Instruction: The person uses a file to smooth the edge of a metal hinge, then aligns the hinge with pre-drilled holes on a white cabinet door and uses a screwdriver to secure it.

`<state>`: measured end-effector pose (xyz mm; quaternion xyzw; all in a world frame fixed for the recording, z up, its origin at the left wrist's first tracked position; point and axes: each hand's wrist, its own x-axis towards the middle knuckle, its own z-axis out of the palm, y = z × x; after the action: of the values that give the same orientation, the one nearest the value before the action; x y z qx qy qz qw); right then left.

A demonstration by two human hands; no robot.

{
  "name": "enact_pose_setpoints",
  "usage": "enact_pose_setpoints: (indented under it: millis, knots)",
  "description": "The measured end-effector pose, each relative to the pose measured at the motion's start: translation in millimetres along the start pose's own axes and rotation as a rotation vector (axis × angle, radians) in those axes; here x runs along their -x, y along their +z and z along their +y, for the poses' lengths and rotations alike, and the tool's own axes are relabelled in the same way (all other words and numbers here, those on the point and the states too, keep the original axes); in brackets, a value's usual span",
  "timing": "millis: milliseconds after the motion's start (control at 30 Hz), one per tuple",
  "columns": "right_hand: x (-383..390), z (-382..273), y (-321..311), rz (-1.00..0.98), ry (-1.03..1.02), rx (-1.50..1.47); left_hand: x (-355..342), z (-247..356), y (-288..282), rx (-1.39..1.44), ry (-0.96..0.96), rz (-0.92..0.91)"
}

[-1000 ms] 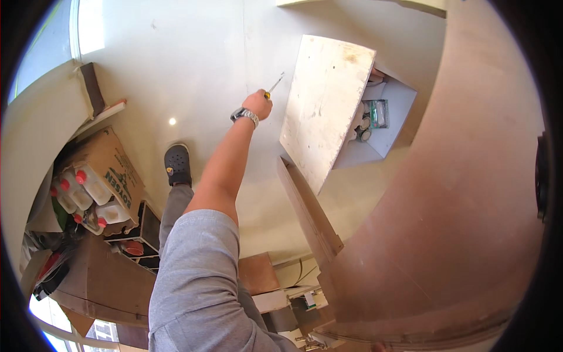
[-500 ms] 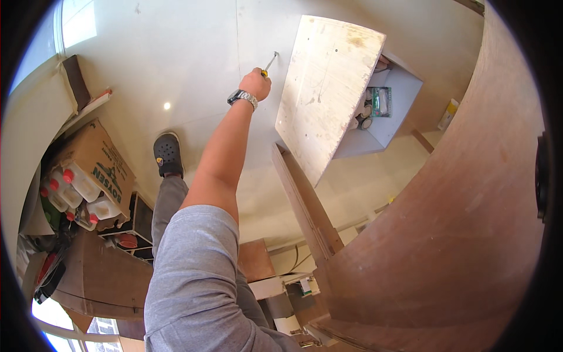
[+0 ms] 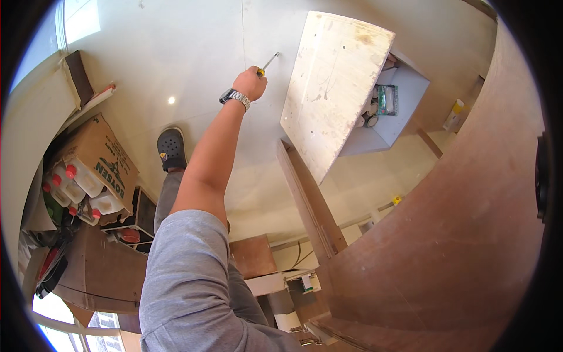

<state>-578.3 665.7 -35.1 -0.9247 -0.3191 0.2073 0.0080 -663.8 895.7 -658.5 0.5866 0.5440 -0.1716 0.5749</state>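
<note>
Bright, soft daylight fills the scene. Left of the hand (image 3: 250, 84) and slightly below, a small round glare spot (image 3: 171, 100) shines on the pale floor (image 3: 199, 58); a whiter patch (image 3: 82, 22) glows farther up and left. Far below and left, a window (image 3: 51, 311) washes out. The hand looks sharp. Fisheye distortion curves the brown panel (image 3: 434, 264) to its lower right; black vignetting surrounds everything.

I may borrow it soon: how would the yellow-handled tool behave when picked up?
The yellow-handled tool is probably stiff, since its thin metal shaft looks straight. It seems fairly light, as the left hand alone holds it out. It might roll if set down, but that hand covers too much of it to be sure.
</note>
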Motion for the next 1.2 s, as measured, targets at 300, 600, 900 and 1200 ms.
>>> enact_pose_setpoints:
  millis: [300,600,900,1200]
  knots:
    - [-3.7,4.4,-1.1,-0.008,0.009,0.008,7.2,-6.9,12.6,-0.017,0.010,-0.022]
    - [-7.2,6.7,-0.4,-0.017,0.017,0.005,7.6,-9.4,23.3,0.008,0.045,-0.009]
    - [-10.4,10.2,-1.2,-0.016,0.012,0.007,13.1,-13.2,22.2,0.000,0.003,-0.010]
    - [-14.8,13.2,-0.7,-0.017,0.007,0.007,17.2,-17.1,15.1,0.047,-0.004,0.016]
